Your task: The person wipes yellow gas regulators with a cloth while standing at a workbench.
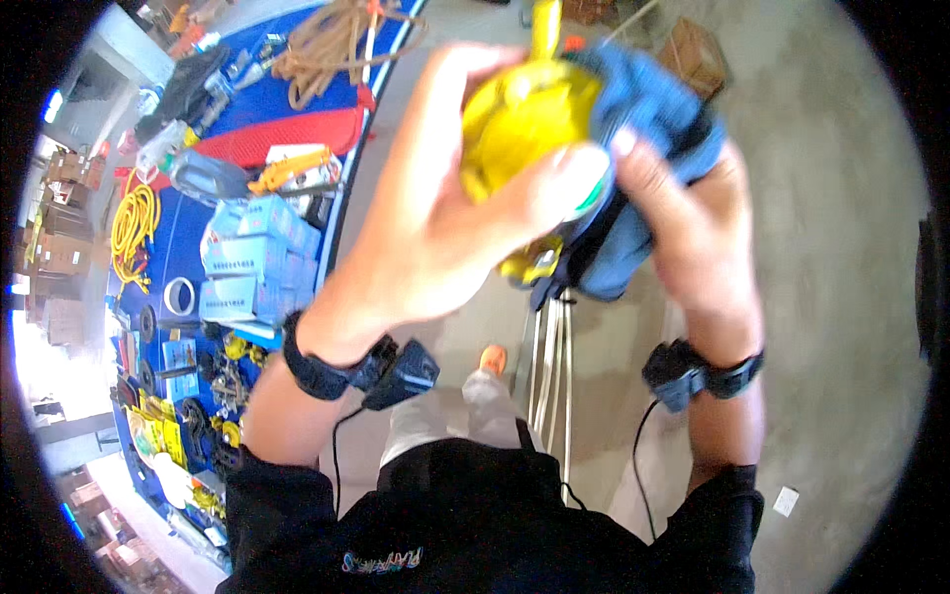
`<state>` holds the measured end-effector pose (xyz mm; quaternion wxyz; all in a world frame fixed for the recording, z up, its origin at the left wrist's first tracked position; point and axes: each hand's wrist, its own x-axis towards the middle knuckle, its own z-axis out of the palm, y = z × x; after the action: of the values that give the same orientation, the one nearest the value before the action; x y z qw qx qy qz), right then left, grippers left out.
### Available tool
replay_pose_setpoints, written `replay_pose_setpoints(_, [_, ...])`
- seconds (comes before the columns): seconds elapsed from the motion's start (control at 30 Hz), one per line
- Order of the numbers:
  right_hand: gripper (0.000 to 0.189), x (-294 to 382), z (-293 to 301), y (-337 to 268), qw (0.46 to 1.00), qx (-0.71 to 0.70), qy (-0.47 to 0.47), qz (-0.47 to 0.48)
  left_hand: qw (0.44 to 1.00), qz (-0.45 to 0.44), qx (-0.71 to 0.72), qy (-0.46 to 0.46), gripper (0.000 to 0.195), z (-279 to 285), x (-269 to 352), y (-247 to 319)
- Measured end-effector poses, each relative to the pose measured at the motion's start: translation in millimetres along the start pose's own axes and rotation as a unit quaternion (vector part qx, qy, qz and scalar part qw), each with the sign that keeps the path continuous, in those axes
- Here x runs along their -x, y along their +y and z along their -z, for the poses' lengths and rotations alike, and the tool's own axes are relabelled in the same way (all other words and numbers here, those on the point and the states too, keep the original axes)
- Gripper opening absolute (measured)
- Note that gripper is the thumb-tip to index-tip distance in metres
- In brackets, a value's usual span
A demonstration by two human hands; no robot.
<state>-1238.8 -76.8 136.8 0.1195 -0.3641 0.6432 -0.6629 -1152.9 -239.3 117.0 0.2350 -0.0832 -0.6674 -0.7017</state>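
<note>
My left hand point(438, 223) grips a glossy yellow rounded housing point(531, 119), apparently of a pulley block or similar hoist part. A yellow bar point(545, 30) extends from its top, and a smaller yellow piece point(534, 260) shows underneath. My right hand point(705, 230) holds a bunched blue cloth point(631, 96) against the right side of the housing. Both thumbs meet near the cloth's edge, beside a small green patch. Several pale cords point(553, 364) run below the held part. Motion blur and the fingers hide much of the housing.
To the left, a blue table point(174, 245) bears coiled rope point(326, 52), a red slotted board point(282, 137), light-blue boxes point(249, 260), a yellow hose point(133, 226) and a tape roll point(179, 295). A cardboard box point(692, 59) and a white card point(786, 501) lie on the floor.
</note>
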Motion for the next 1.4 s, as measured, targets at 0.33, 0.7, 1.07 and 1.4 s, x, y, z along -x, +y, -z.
replay_pose_setpoints(0.33, [0.049, 23.2, -39.0, -56.8, 0.984, -0.12, -0.119, -0.052, 0.988, 0.101, 0.112, 0.045, 0.044, 19.1, 46.9, 76.9])
replay_pose_setpoints(0.7, [0.039, 44.5, -154.9, -92.2, 0.984, -0.14, -0.104, -0.02, 0.975, -0.091, -0.092, 0.183, 0.059, 75.4, 123.6, 142.5])
replay_pose_setpoints(1.07, [0.039, 64.7, -300.2, -110.5, 0.984, -0.102, -0.144, -0.008, 0.97, -0.086, -0.035, 0.226, 0.05, 183.7, 210.1, 186.7])
replay_pose_setpoints(1.4, [0.039, 83.9, -381.3, -125.8, 0.986, -0.102, -0.13, -0.013, 0.961, -0.122, -0.013, 0.248, 0.05, 236.7, 254.2, 209.0])
